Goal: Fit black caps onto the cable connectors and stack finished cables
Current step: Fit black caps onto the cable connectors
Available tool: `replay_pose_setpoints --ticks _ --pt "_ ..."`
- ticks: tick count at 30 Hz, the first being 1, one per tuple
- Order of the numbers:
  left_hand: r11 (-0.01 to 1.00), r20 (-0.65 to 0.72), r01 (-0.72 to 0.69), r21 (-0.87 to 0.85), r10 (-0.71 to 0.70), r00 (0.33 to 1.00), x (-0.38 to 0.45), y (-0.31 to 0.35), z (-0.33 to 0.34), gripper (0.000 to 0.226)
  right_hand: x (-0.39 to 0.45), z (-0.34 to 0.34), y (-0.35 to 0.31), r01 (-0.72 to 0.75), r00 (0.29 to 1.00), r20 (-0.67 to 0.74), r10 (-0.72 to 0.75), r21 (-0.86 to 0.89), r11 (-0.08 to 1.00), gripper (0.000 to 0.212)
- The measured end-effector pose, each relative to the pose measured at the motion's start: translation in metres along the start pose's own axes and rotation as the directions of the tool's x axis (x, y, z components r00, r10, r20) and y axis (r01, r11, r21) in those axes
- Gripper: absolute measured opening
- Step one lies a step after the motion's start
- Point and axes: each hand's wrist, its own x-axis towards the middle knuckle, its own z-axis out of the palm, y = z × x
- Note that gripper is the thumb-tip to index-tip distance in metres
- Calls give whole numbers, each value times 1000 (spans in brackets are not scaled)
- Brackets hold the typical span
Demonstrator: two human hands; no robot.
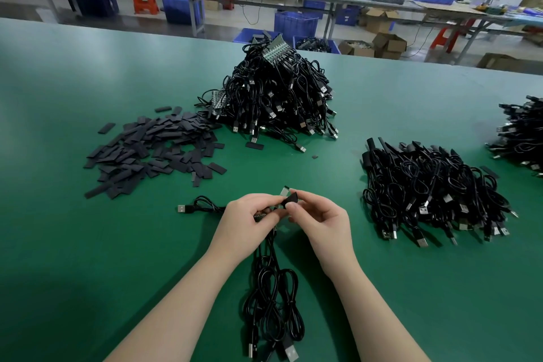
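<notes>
Green counter (88, 244) underneath, the left hand (249, 217) grips the connector (284, 191), pointing up-right; the right hand (318, 214) pinches the black cap (292, 199) at its tip.

Near the green tabletop's (88, 244) front edge, the left hand (249, 219) grips a cable's connector end (284, 191) while the right hand (318, 219) pinches a black cap (292, 199) against it, cables (271, 303) trailing toward the front edge.

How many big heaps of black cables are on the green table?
3: one tall heap at the back middle, one flatter heap to the right of the hands, one heap cut off at the right edge.
</notes>
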Motion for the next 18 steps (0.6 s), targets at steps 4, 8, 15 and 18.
replay_pose_setpoints --ticks 4,8,15,18 --pt "1000 29 -20 -4 20 999 0 3 -1 28 0 0 0 10 1000 -18 -10 -2 1000 30" --pt "999 52 -36 -10 36 998 0 4 -1 29 1 -1 0 11 999 -37 -10 11 1000 31" --pt "999 25 -7 -35 8 1000 0 3 -1 28 0 -1 -1 0 1000 -12 1 47 999 32" --pt "999 -17 -9 -41 9 1000 -1 5 -1 27 -1 0 -2 -4 1000 -2 4 35 999 29"
